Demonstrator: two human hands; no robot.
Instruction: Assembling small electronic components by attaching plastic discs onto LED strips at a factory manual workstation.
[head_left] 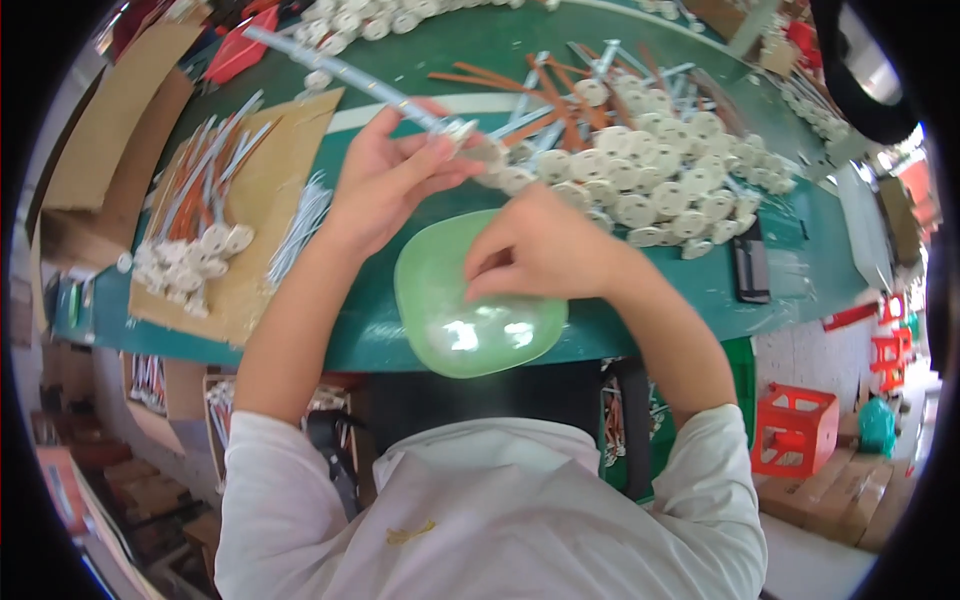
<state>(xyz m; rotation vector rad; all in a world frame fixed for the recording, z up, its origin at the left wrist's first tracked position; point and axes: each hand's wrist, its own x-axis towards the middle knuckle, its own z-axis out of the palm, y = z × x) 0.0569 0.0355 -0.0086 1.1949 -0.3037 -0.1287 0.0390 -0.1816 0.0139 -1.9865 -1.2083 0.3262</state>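
Note:
My left hand (385, 185) is closed on a long pale blue-grey strip (350, 76), which slants up to the far left. A white round disc (458, 134) sits at the strip's near end, by my fingertips. My right hand (550, 245) is over a light green bowl (420, 300), thumb and fingers pinched together. Anything between those fingertips is too small or hidden to make out. The bowl stands at the table's near edge, and its contents are hard to see. Just beyond my right hand lies a heap of white round discs with strips (655, 175).
Cardboard (285, 170) on the left of the green table (380, 310) carries brown and grey strips with white discs. Thin pale ties (300, 225) lie beside it. On the right rests a black box-shaped thing (750, 262). A red stool (795, 430) stands on the floor.

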